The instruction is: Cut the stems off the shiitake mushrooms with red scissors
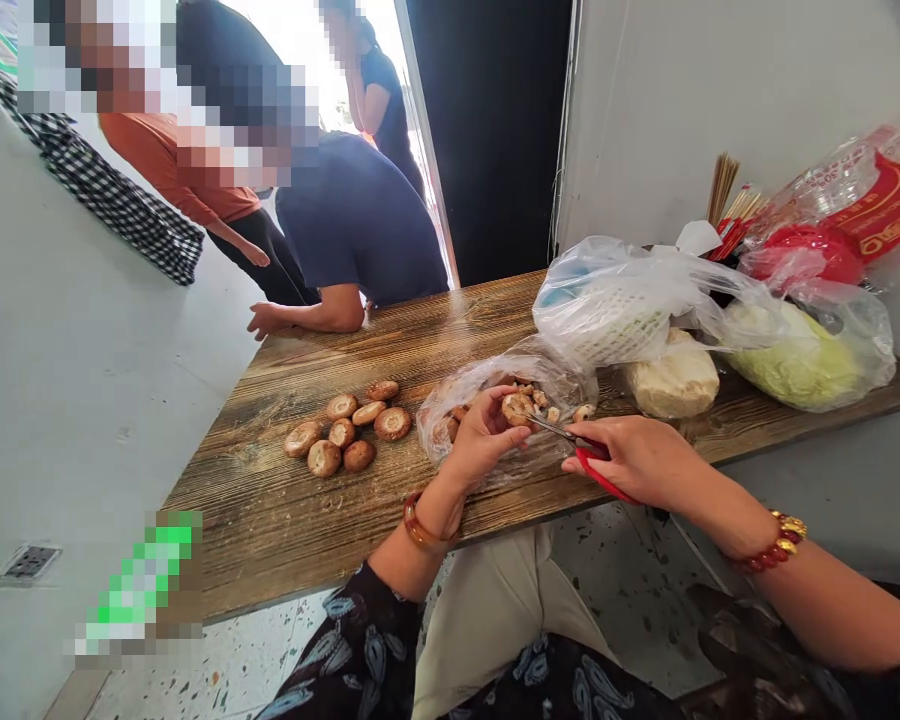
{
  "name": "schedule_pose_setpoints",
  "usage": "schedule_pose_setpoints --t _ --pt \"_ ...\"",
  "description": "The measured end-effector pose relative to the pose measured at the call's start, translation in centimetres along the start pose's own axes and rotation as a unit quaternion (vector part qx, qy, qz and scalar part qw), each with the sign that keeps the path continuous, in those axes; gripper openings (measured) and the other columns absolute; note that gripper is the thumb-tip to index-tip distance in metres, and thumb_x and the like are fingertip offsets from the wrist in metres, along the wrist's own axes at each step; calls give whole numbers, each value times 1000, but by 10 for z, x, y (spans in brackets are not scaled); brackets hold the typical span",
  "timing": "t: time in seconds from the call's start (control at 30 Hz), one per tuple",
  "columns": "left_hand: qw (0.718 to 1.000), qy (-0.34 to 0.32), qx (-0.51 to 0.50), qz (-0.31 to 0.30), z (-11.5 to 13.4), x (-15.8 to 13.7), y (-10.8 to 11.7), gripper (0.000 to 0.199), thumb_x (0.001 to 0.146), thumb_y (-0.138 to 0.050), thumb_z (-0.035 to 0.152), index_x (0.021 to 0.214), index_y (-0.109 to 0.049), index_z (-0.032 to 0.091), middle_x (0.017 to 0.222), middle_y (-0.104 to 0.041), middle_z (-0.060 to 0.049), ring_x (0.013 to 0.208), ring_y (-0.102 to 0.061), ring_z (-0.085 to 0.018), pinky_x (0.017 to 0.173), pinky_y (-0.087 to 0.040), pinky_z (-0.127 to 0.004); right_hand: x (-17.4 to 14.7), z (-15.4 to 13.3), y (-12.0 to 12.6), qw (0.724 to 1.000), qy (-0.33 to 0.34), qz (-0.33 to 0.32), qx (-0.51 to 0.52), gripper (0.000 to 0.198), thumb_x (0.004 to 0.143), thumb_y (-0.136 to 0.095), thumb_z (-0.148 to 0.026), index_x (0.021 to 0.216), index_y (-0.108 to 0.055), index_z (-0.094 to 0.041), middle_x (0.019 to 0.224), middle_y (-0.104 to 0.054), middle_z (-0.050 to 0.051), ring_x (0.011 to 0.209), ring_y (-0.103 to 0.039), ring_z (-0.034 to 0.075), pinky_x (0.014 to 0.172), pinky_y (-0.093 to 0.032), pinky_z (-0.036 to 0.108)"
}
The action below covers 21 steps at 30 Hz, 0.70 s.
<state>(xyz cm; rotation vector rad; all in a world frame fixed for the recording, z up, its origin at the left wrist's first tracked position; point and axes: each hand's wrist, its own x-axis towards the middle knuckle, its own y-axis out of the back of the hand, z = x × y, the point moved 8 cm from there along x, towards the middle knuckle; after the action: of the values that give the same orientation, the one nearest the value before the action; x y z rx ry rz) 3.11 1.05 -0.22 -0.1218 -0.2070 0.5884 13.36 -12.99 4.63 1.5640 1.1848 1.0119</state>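
Note:
My left hand (pixel 487 437) is closed round a brown mushroom (pixel 518 409), holding it over an open clear plastic bag (pixel 435 405). In my right hand (pixel 630 460) is a pair of scissors (pixel 596 468) with red handles, its blade tips at the underside of that mushroom. More mushrooms and cut pale stems (pixel 553 414) lie in the bag, partly hidden by my hands. To the left, several brown mushrooms (pixel 342 433) sit in a loose group on the wooden table (pixel 270 520), most with their undersides up.
On the right stand a white bag (pixel 607 300), a pale beige block-like item (pixel 673 375) and a bagged cabbage (pixel 802 355). Behind them are wooden skewers (pixel 722 187) and red packaging (pixel 881 205). A person in dark blue (pixel 360 220) leans on the far table end; two others stand behind.

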Motion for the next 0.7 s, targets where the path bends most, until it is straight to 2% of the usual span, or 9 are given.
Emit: schedule_pose_setpoints --t 0.07,0.1,0.2,0.3,0.4,0.57,0.7 --pt "1000 14 -3 -2 -1 -1 -1 64 67 -86 29 121 -52 22 117 -63 -8 81 -69 -19 53 -51 -21 2 -1 -1 1000 -3 -5 2 30 91 -57 -50 100 -73 -26 84 -76 3 74 -68 18 58 -34 26" --pt "1000 14 -7 1 0 -1 -2 64 66 -86 28 120 -53 22 118 -63 -8 82 -69 -19 52 -51 -21 2 -1 -1 1000 -6 -8 0 30 91 -57 -51 98 -73 -26 83 -76 2 73 -68 18 57 -33 26" --pt "999 0 -33 8 6 -3 -2 59 68 -85 28 118 -56 21 120 -62 -9 97 -66 -21 70 -58 -27 4 1 -1 1000 -16 -9 -7 30 91 -56 -50 97 -73 -27 80 -75 2 71 -67 17 56 -31 26" --pt "998 8 -64 4 7 -4 -2 46 79 -77 34 118 -57 20 120 -63 -9 104 -65 -21 89 -57 -37 3 4 0 999 -29 -16 -17 32 92 -54 -51 92 -72 -26 78 -75 2 70 -67 18 55 -30 26" --pt "998 9 -66 2 5 -3 -1 43 79 -76 33 116 -57 22 120 -63 -7 102 -65 -20 91 -56 -39 2 6 0 999 -35 -21 -20 33 92 -53 -53 91 -72 -25 80 -75 3 72 -68 19 56 -30 27" --pt "999 -17 -44 6 5 -1 0 57 75 -81 31 125 -56 21 133 -57 -10 111 -62 -22 95 -53 -37 2 9 -1 999 -38 -20 -19 35 90 -57 -53 107 -73 -27 87 -77 4 78 -70 22 59 -33 28" --pt "999 -31 -14 2 5 1 0 56 74 -82 30 124 -57 19 126 -61 -10 109 -62 -22 97 -51 -36 6 8 -3 999 -31 -14 -22 40 89 -58 -54 114 -73 -26 90 -77 5 80 -70 22 60 -36 29"
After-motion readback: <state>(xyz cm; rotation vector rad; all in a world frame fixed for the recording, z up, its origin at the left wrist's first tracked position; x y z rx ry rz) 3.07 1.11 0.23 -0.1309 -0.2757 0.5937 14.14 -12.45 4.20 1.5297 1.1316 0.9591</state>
